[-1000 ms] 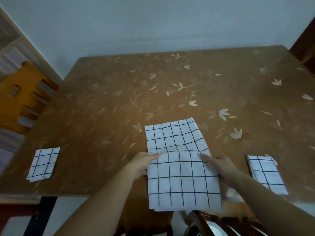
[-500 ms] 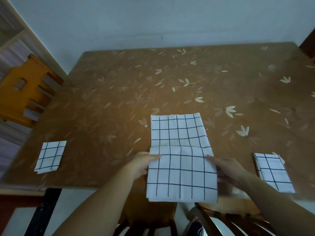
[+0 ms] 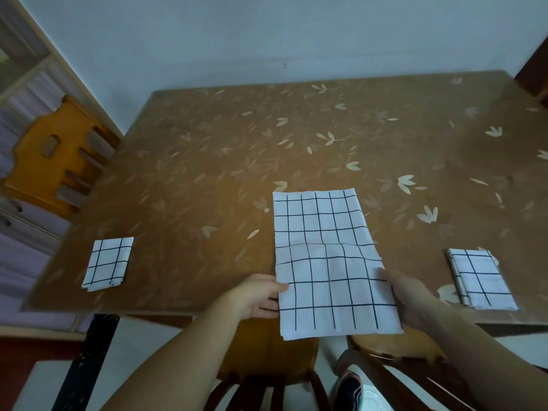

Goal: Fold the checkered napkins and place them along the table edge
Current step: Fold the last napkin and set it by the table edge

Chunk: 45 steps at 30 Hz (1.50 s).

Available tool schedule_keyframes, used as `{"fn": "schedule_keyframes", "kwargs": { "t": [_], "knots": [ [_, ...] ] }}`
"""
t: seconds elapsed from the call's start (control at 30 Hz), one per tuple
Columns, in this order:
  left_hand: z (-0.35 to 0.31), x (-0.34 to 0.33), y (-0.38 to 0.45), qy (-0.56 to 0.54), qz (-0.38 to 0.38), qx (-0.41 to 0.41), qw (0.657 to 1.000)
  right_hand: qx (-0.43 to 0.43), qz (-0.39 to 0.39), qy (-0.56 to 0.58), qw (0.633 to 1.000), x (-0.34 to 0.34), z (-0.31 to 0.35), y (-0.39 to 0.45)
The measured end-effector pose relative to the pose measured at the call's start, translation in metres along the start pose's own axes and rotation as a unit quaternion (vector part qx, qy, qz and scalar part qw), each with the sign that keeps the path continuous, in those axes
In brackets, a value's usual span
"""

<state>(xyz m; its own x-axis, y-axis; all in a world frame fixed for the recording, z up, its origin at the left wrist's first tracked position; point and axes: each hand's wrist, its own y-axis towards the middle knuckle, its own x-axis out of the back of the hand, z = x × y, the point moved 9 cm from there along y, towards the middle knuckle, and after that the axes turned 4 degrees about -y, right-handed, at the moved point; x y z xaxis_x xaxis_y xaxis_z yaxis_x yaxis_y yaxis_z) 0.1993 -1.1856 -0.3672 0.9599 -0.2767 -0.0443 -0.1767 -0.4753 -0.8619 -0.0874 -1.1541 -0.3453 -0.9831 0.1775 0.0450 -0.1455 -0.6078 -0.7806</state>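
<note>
A white napkin with a dark grid [image 3: 323, 253] lies half-folded lengthwise at the near middle of the brown leaf-patterned table [image 3: 267, 149], its near end hanging past the table edge. My left hand [image 3: 256, 296] pinches its left side and my right hand [image 3: 410, 295] pinches its right side, both near the table edge. A folded checkered napkin [image 3: 108, 264] lies at the near left edge. Another folded napkin [image 3: 480, 278] lies at the near right edge.
A yellow wooden chair [image 3: 56, 155] stands at the table's left side. Below the near edge are brown chair backs [image 3: 267, 360] and a shoe [image 3: 351, 390] on the floor. A pale wall runs behind the table.
The napkin has slid farther onto the table and lies flatter. Both hands moved down its sides toward the near end. The camera view shifted back.
</note>
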Motion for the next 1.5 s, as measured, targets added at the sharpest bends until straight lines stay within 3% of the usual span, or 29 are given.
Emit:
{"fn": "schedule_keyframes", "kwargs": {
  "t": [0.13, 0.23, 0.67, 0.77, 0.87, 1.0, 1.13, 1.33, 1.5],
  "knots": [
    [0.001, 0.01, -0.007, -0.018, -0.048, -0.031, 0.998, 0.045, -0.008, -0.147, 0.988, -0.004, -0.01, -0.013],
    [0.005, 0.015, -0.016, -0.02, -0.063, -0.032, 0.997, 0.069, -0.012, -0.156, 0.985, -0.008, -0.016, -0.024],
    [-0.025, 0.013, -0.049, -0.091, 0.061, -0.134, 0.985, 0.002, -0.002, 0.136, 0.991, -0.002, -0.022, -0.053],
    [-0.036, 0.006, -0.045, 0.042, 0.065, -0.19, 0.979, 0.051, 0.008, -0.022, 0.998, -0.004, -0.011, -0.058],
    [-0.05, 0.007, -0.042, 0.175, -0.009, -0.252, 0.952, 0.132, -0.018, -0.207, 0.969, -0.005, 0.007, -0.064],
    [-0.067, 0.009, -0.039, 0.233, -0.08, -0.298, 0.922, 0.221, -0.084, -0.267, 0.934, 0.006, 0.031, -0.06],
    [-0.069, 0.0, -0.03, 0.184, -0.043, -0.279, 0.942, 0.212, -0.062, -0.211, 0.952, 0.019, 0.037, -0.045],
    [-0.069, -0.015, -0.015, 0.138, -0.068, -0.274, 0.949, 0.175, -0.055, -0.194, 0.964, 0.028, 0.028, -0.013],
    [-0.055, -0.032, -0.002, 0.142, -0.022, -0.195, 0.97, 0.155, -0.084, -0.168, 0.97, 0.035, 0.031, 0.009]
  ]
}}
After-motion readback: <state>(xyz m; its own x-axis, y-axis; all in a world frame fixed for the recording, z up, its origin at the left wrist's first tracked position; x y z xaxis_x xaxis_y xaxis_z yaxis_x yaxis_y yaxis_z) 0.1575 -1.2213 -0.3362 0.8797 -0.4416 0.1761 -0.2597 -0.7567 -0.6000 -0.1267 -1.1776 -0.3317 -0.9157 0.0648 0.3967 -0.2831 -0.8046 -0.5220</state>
